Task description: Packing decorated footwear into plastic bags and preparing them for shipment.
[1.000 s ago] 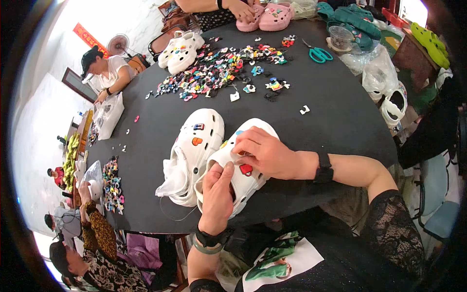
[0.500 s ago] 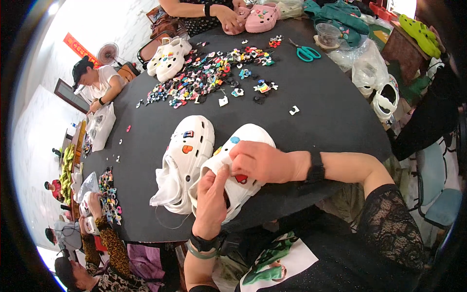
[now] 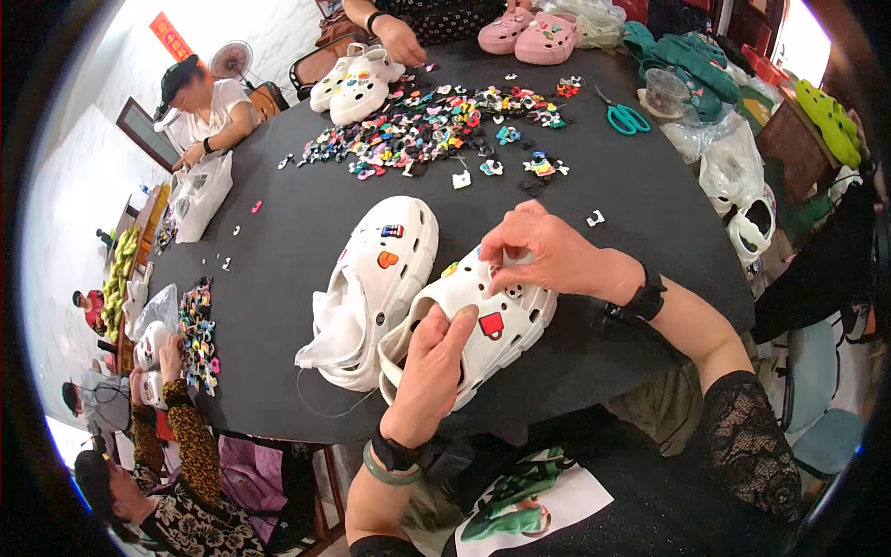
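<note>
My left hand (image 3: 432,371) grips the heel end of a white clog (image 3: 501,320) that lies tilted on the round black table (image 3: 306,223). My right hand (image 3: 543,251) rests on the clog's toe, fingertips pinched on a small charm pressed against its upper. A red charm and a yellow one sit on that clog. A second white clog (image 3: 376,288) with several charms lies just to the left, touching the first.
A spread of small colourful charms (image 3: 436,130) covers the far side of the table, with teal scissors (image 3: 626,116) to the right. Other people work around the table with white clogs (image 3: 357,84), pink clogs (image 3: 529,32) and plastic bags (image 3: 200,195).
My right hand has shifted toward the clog's toe and pinches a charm there. The left hand keeps its hold on the heel. My head has leaned closer.
</note>
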Motion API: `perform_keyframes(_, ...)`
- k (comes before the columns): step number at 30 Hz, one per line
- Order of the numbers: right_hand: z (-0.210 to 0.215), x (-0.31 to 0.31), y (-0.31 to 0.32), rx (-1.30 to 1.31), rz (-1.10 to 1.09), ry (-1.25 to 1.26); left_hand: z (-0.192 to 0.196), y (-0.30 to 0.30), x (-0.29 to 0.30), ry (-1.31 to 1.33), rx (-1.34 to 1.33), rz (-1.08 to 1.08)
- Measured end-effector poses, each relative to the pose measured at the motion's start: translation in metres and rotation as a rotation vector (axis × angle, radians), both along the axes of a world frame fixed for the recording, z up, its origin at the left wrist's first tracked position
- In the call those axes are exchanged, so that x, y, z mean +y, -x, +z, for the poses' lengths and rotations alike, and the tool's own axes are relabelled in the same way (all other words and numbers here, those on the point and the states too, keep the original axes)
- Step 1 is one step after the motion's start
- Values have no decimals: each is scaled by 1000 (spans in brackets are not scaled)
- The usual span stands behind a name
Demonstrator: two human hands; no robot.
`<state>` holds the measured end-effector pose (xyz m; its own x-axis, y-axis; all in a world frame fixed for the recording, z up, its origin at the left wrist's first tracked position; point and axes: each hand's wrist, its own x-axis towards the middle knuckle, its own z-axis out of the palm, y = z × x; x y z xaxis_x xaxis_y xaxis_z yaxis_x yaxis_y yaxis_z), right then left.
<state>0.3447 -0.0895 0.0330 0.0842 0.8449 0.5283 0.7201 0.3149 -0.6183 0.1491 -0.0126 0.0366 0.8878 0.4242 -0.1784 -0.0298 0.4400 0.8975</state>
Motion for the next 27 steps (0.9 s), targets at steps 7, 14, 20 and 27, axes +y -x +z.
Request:
perform_keyframes(7,10,4,-23,-6,0,282,1,1,-2,30,-12,-7)
perform_keyframes(14,24,14,-23,-162,137,433,1,2,-1,72,-56,-17)
perform_keyframes(20,27,22,-32,-105,150,383,-3,3,-2,-19,-39,-49)
perform_keyframes(27,41,37,-23,72,264,940,-3,3,-4,-226,31,-50)
